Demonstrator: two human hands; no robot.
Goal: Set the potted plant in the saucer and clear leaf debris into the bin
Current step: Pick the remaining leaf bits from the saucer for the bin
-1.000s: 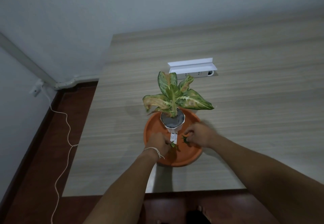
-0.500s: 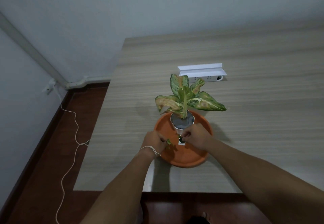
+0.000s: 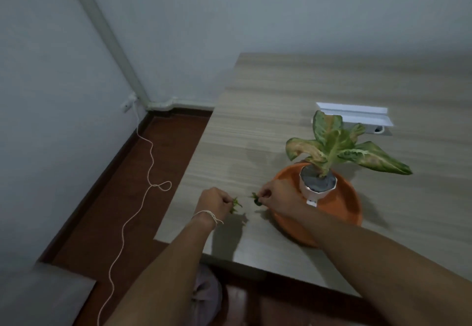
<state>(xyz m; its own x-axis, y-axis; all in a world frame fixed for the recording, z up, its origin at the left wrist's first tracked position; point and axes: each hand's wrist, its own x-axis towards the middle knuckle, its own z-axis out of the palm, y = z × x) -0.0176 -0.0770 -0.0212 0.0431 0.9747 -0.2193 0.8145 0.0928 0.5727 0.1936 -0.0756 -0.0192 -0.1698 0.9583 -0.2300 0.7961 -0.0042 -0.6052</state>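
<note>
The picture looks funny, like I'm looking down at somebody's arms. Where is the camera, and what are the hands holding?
The camera sits on a person's head, so you see what they see: their own two arms reaching out over a wooden table. The left hand pinches a small green leaf scrap, and the right hand pinches another leaf bit. Beside the right hand, a potted plant in a white pot stands in an orange saucer. Behind it is a white power strip. A white cord trails on the floor.
</note>
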